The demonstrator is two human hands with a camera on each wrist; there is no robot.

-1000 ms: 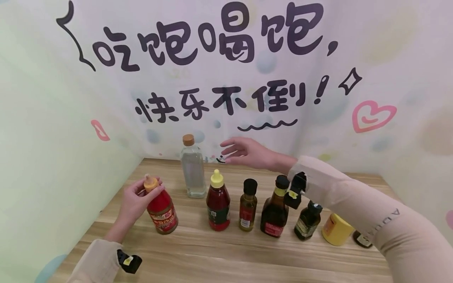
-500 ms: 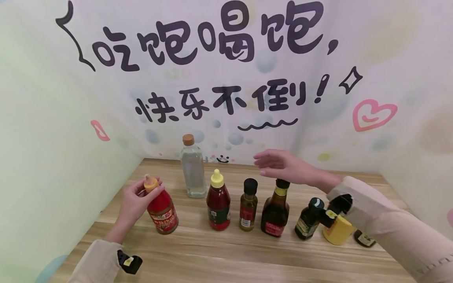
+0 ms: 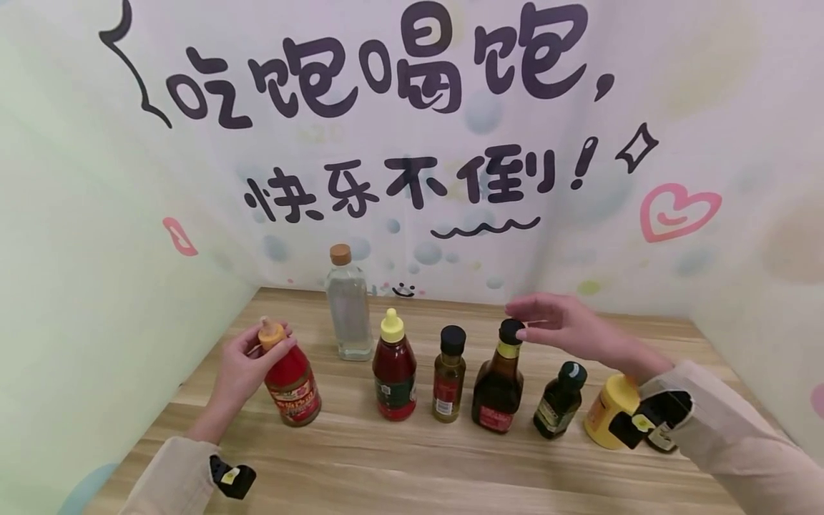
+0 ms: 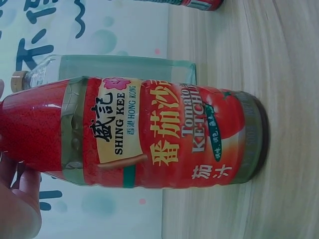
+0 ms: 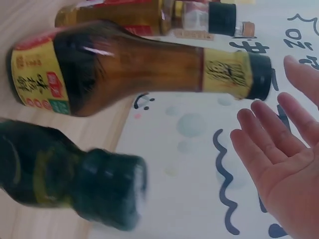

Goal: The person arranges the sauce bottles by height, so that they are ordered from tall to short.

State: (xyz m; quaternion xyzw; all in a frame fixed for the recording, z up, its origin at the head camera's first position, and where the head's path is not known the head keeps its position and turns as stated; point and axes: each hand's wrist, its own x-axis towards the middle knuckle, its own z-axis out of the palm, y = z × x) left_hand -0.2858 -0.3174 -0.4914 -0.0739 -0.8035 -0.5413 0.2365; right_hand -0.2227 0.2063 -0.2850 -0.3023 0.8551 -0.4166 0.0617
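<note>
My left hand (image 3: 241,372) grips the neck of a red tomato ketchup bottle (image 3: 295,390) with an orange nozzle cap, upright at the table's left. Its printed label (image 4: 164,129) fills the left wrist view. My right hand (image 3: 576,335) is raised at the black cap of a brown sauce bottle (image 3: 501,386) with a yellow neck band. In the right wrist view, the fingers (image 5: 271,132) are extended and spread near that cap (image 5: 260,77), with nothing in them. A dark green-capped bottle (image 3: 561,402) stands just right of the brown one.
Behind the ketchup stands a clear bottle (image 3: 350,307) with a brown cap. A yellow-capped red sauce bottle (image 3: 394,379) and a small black-capped bottle (image 3: 448,379) stand mid-table. A yellow container (image 3: 605,411) and a dark bottle (image 3: 663,438) are at right, partly behind my right wrist.
My right hand has moved right and down, from near the clear bottle to the brown sauce bottle's cap. My left hand stays on the ketchup bottle; the bottles stand where they were.
</note>
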